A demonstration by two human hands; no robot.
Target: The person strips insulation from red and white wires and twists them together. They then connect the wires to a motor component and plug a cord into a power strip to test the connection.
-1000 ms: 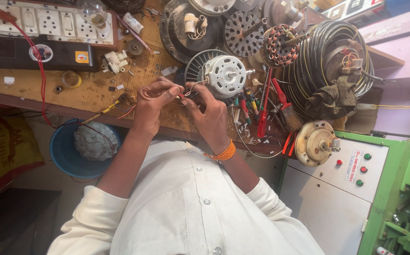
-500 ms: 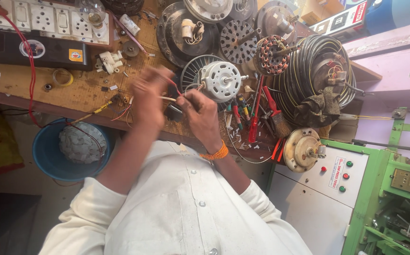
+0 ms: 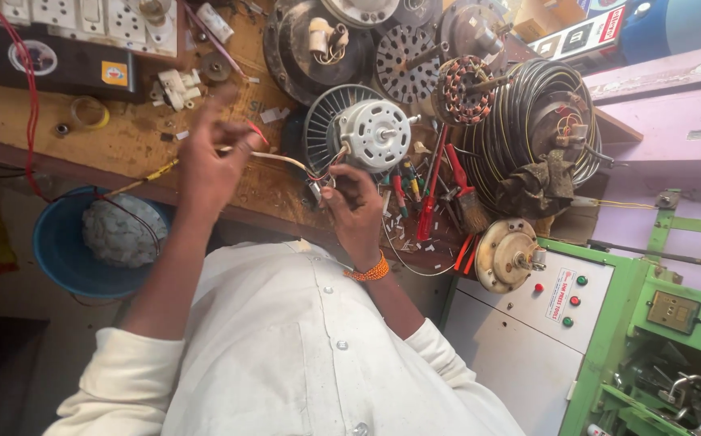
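Hands have drawn apart since a moment ago, when both worked close together. My left hand [image 3: 209,165] now pulls a pale wire [image 3: 282,158] taut in pinched fingers, while my right hand [image 3: 356,211] grips the wire's other end just below the one white motor [image 3: 376,133] on the wooden bench [image 3: 124,141]. Two red-handled screwdrivers [image 3: 431,198] lie beside it; one blue bucket [image 3: 64,250] sits underneath.

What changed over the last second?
The left hand pulled away to the left, stretching the white wire out from the right hand. The right hand stayed by the motor, pinching the wire there. The motor and the blue tub are unmoved.
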